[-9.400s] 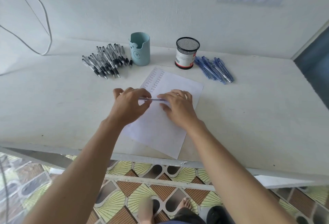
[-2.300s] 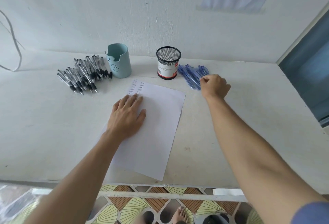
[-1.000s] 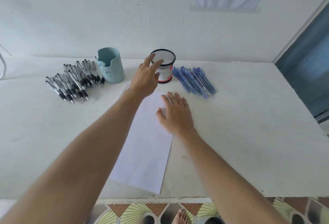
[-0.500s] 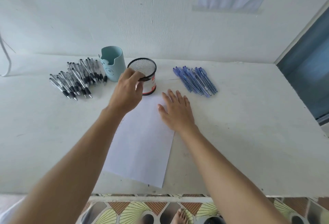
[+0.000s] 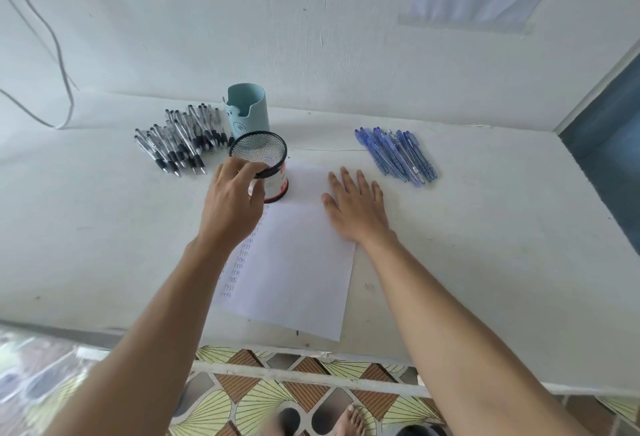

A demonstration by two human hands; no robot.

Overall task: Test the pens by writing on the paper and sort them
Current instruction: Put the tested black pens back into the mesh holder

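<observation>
Left hand (image 5: 235, 207): fingers curled over the near rim of the black mesh cup (image 5: 259, 151) with the thumb against its side, gripping it. The cup stands upright at the far left corner of the paper (image 5: 298, 262); it has a white and red label round its lower half, and nothing can be made out inside.

Right hand (image 5: 356, 207): flat, fingers straight and slightly spread, palm pressed on the sheet's far right edge, holding nothing.

Paper: one white sheet, lengthwise away from the person, near end close to the table (image 5: 485, 245) edge. Small handwritten marks run in a column down its left side, partly hidden by the left forearm.

Black pens (image 5: 180, 144): loose heap, clear barrels with dark grips, far left, just beside the cup.

Light blue holder (image 5: 247, 109): upright behind the mesh cup, notched rim.

Blue pens (image 5: 398, 155): a row lying side by side, far right of the sheet, apart from the right hand.

Patterned floor tiles (image 5: 277, 401) show below the table edge.
</observation>
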